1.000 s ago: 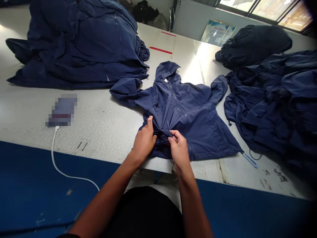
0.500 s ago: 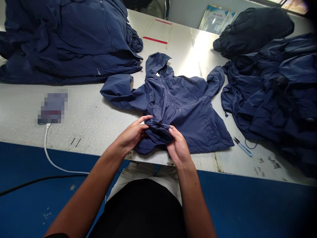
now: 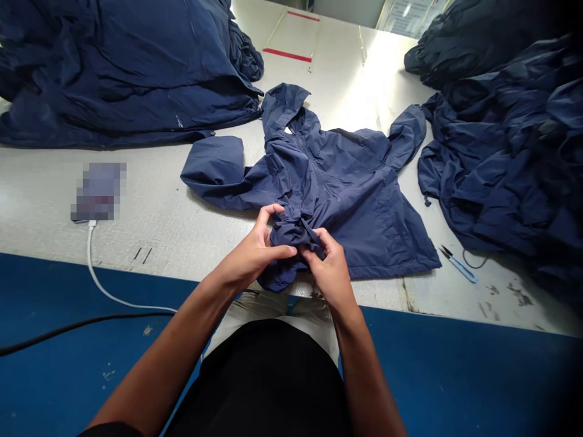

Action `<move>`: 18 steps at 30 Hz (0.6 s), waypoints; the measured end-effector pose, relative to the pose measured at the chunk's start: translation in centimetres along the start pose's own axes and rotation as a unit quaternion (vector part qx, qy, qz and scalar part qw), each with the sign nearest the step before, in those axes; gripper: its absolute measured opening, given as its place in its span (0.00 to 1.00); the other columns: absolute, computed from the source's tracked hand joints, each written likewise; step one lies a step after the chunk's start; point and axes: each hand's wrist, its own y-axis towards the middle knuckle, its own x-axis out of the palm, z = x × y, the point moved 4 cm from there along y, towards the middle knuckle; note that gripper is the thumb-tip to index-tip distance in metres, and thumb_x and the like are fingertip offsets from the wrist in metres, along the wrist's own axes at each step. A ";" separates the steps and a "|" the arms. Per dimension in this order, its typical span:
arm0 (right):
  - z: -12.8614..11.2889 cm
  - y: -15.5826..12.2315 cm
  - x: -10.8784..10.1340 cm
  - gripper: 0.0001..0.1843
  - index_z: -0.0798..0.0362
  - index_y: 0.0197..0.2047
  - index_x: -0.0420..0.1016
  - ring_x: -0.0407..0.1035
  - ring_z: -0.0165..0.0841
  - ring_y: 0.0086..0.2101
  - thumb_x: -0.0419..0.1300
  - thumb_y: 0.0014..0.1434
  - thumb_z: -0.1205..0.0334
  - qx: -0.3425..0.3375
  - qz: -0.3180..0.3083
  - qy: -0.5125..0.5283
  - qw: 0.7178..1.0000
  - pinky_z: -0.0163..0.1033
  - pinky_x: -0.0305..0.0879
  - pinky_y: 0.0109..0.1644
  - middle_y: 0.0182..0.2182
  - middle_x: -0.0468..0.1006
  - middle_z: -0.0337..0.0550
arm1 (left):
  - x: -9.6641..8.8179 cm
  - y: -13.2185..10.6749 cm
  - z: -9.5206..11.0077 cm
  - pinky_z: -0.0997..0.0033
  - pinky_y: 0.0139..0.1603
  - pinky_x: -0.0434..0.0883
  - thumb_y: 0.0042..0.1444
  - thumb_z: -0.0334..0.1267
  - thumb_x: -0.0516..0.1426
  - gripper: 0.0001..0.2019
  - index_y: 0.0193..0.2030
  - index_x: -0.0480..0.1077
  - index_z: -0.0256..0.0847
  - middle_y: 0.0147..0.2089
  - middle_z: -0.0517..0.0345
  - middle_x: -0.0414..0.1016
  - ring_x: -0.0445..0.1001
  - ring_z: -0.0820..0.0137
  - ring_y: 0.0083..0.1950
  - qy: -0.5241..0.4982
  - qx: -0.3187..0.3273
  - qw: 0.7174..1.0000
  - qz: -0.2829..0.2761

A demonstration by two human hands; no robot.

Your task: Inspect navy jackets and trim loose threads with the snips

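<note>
A small navy hooded jacket [image 3: 346, 194] lies front up on the white table [image 3: 182, 237], hood pointing away from me, sleeves spread to both sides. My left hand [image 3: 255, 252] and my right hand [image 3: 330, 273] both pinch the bunched lower hem of the jacket near the table's front edge. The fabric is gathered into a lump between my fingers, lifted slightly off the table.
A tall stack of navy jackets [image 3: 122, 73] fills the far left. A loose heap of navy jackets [image 3: 510, 164] lies at the right. Small blue snips [image 3: 458, 264] rest by the jacket's right corner. A blurred device [image 3: 98, 191] with a white cable [image 3: 102, 285] sits at left.
My hands have gathered more of the hem into a bunch and raised it. The view has tilted down, so the table's far end has slid out of sight.
</note>
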 end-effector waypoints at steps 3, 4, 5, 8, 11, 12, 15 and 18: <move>0.5 0.4 -0.6 0.03 0.49 0.39 0.75 0.66 0.31 0.34 0.60 0.63 0.60 0.014 0.028 0.036 0.999 0.34 0.65 0.39 0.33 0.73 0.35 | 0.4 -0.4 -0.1 0.76 0.42 0.72 0.49 0.29 0.70 0.45 0.69 0.52 0.52 0.46 0.62 0.75 0.76 0.72 0.40 0.082 0.050 0.995 0.003; 0.9 0.5 -0.8 0.04 0.48 0.40 0.75 0.63 0.30 0.30 0.61 0.63 0.59 0.045 0.028 0.070 0.996 0.33 0.62 0.32 0.31 0.71 0.34 | 0.3 -0.4 -0.2 0.76 0.41 0.71 0.50 0.30 0.68 0.45 0.70 0.52 0.53 0.47 0.61 0.74 0.76 0.72 0.40 0.098 0.055 0.994 0.004; 1.2 0.5 -1.0 0.05 0.47 0.41 0.75 0.60 0.30 0.27 0.61 0.62 0.58 0.079 0.025 0.107 0.991 0.32 0.57 0.27 0.30 0.69 0.33 | 0.0 -0.4 -0.5 0.77 0.41 0.70 0.50 0.30 0.67 0.46 0.72 0.51 0.53 0.49 0.60 0.73 0.75 0.72 0.42 0.111 0.055 0.992 0.005; 1.7 0.5 -1.4 0.06 0.48 0.40 0.76 0.58 0.29 0.24 0.64 0.59 0.57 0.148 0.011 0.197 0.969 0.32 0.56 0.24 0.27 0.69 0.33 | -0.9 -0.4 -1.3 0.75 0.43 0.69 0.54 0.31 0.62 0.47 0.78 0.47 0.51 0.52 0.56 0.75 0.75 0.70 0.46 0.165 0.031 0.986 -0.001; 1.9 0.3 -1.5 0.07 0.50 0.39 0.78 0.64 0.30 0.26 0.65 0.56 0.60 0.176 0.013 0.242 0.954 0.34 0.65 0.27 0.29 0.75 0.35 | -1.6 -0.3 -2.0 0.74 0.40 0.67 0.58 0.30 0.55 0.41 0.79 0.52 0.48 0.48 0.56 0.79 0.73 0.72 0.39 0.205 -0.004 0.978 0.025; 2.1 0.3 -1.4 0.07 0.51 0.39 0.79 0.66 0.31 0.26 0.66 0.56 0.61 0.185 0.015 0.257 0.949 0.34 0.66 0.26 0.29 0.76 0.36 | -1.7 -0.2 -2.2 0.74 0.38 0.67 0.58 0.30 0.54 0.40 0.78 0.56 0.48 0.47 0.57 0.80 0.73 0.72 0.36 0.186 -0.013 0.982 0.036; 2.6 0.1 -1.1 0.06 0.51 0.37 0.79 0.66 0.30 0.24 0.67 0.55 0.61 0.217 0.010 0.301 0.929 0.33 0.61 0.21 0.26 0.76 0.35 | -1.4 0.2 -2.9 0.73 0.41 0.72 0.50 0.27 0.55 0.37 0.70 0.68 0.41 0.47 0.54 0.83 0.76 0.69 0.39 0.029 -0.050 0.997 0.049; 3.1 0.0 -0.8 0.04 0.51 0.35 0.78 0.63 0.29 0.20 0.67 0.58 0.61 0.250 -0.012 0.320 0.914 0.33 0.58 0.18 0.22 0.73 0.34 | -1.0 0.7 -3.6 0.71 0.52 0.75 0.43 0.23 0.56 0.34 0.61 0.76 0.35 0.50 0.50 0.84 0.80 0.66 0.48 -0.117 -0.084 0.989 0.035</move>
